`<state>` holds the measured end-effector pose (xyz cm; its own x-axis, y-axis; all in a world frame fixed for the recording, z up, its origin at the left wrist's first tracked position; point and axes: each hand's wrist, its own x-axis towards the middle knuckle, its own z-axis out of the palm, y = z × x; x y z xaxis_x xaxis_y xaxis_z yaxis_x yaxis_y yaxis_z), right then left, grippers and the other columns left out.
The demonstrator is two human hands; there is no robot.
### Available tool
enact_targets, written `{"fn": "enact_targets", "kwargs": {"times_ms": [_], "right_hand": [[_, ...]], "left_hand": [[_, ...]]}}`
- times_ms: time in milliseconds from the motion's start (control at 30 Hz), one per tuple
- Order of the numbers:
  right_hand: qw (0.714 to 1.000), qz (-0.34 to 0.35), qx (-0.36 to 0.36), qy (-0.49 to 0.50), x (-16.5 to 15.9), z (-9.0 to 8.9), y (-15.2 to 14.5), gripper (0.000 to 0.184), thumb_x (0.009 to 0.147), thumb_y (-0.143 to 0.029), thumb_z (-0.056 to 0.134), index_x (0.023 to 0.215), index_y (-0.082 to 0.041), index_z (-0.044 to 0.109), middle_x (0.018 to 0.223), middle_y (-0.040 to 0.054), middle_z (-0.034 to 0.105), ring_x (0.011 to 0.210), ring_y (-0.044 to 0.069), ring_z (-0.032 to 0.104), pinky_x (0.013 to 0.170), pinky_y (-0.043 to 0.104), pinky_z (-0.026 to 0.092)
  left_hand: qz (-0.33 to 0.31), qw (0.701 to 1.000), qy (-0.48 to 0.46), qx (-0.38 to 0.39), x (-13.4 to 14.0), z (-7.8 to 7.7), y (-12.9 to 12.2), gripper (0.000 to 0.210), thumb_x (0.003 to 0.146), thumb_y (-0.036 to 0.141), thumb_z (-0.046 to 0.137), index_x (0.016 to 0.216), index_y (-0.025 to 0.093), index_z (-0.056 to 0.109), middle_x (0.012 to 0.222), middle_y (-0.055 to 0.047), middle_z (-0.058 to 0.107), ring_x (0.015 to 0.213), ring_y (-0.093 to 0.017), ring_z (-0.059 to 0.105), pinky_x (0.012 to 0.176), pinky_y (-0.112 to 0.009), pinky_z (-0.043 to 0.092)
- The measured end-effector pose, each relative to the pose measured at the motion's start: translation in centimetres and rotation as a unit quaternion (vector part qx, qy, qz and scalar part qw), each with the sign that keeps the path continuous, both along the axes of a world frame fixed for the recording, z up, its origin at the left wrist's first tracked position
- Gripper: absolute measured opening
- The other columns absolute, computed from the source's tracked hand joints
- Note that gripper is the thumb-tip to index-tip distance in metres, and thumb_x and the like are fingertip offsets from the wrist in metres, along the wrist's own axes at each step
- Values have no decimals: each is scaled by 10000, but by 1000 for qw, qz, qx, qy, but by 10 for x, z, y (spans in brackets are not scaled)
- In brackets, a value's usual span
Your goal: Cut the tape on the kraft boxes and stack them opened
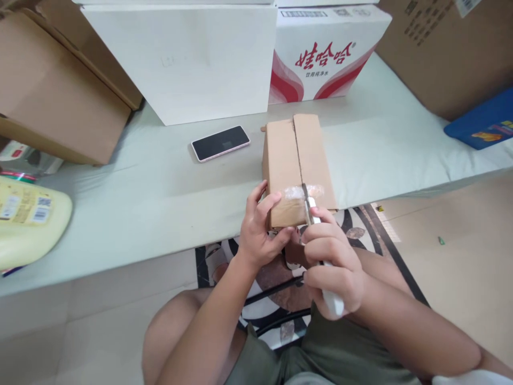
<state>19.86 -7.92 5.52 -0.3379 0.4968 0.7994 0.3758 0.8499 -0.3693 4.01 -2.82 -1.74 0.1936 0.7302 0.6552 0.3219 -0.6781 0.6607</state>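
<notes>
A small brown cardboard box (pixel 285 155) lies near the front edge of the covered table, a seam running along its top. Clear tape (pixel 294 192) crosses that seam at the near end. My left hand (pixel 260 224) grips the box's near left corner, fingers on the top and side and the thumb at the front face. In my right hand (pixel 334 256) is a utility knife (pixel 311 202) with a white handle, fingers wrapped round it. Its dark blade touches the seam at the tape; whether the tip is inside the gap I cannot tell.
A smartphone (pixel 220 143) lies left of the box. Behind stand a white carton (pixel 180 64) and a red-and-white water carton (pixel 320 69). Large brown boxes (pixel 60 80) and a pale yellow bottle (pixel 32 224) are at left, a blue package (pixel 481 125) at right.
</notes>
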Motion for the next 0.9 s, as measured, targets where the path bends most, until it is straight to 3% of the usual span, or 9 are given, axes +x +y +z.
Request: {"fn": "enact_targets", "kwargs": {"times_ms": [233,500,900], "right_hand": [[999,-4,-48,11,3,3,-3,132,835,-108,448,806,-234,473,849,-23,454,877,143,534,1146,511,433],[1000,16,-23,14,2,3,-10,147,897,-138,413,804,-232,478,843,-15,439,836,147,511,1104,512,448],[998,-22,-41,37,-4,2,-3,202,699,-97,498,830,-249,472,815,-32,448,820,150,540,1122,501,427]], "left_hand": [[49,998,47,11,1,2,-1,577,1012,636,461,1459,272,467,1505,-192,508,1384,-331,568,1006,-482,572],[46,997,61,4,-1,6,-2,585,1012,633,464,1462,260,474,1491,-198,521,1380,-319,573,998,-460,580],[38,998,51,-5,-1,5,-1,575,1011,625,473,1467,276,476,1500,-179,516,1381,-313,569,992,-444,580]]}}
